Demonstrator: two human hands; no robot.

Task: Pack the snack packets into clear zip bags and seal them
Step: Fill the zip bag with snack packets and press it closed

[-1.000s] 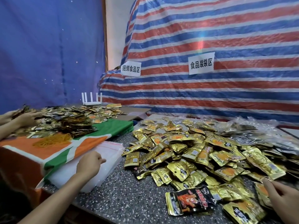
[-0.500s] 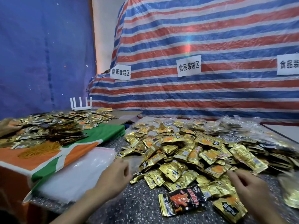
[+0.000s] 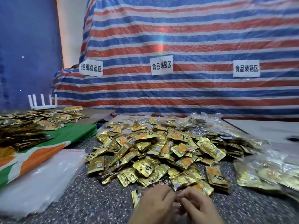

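Curled fingers (image 3: pixel 188 198), tips together, grasp unclear

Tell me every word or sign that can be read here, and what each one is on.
"捆绑食品区": left paper sign, on the striped tarp.
"食品装袋区": middle paper sign, on the same tarp.
"食品装箱区": right paper sign, on the same tarp.
Print on the gold snack packets: too small and blurred to read.
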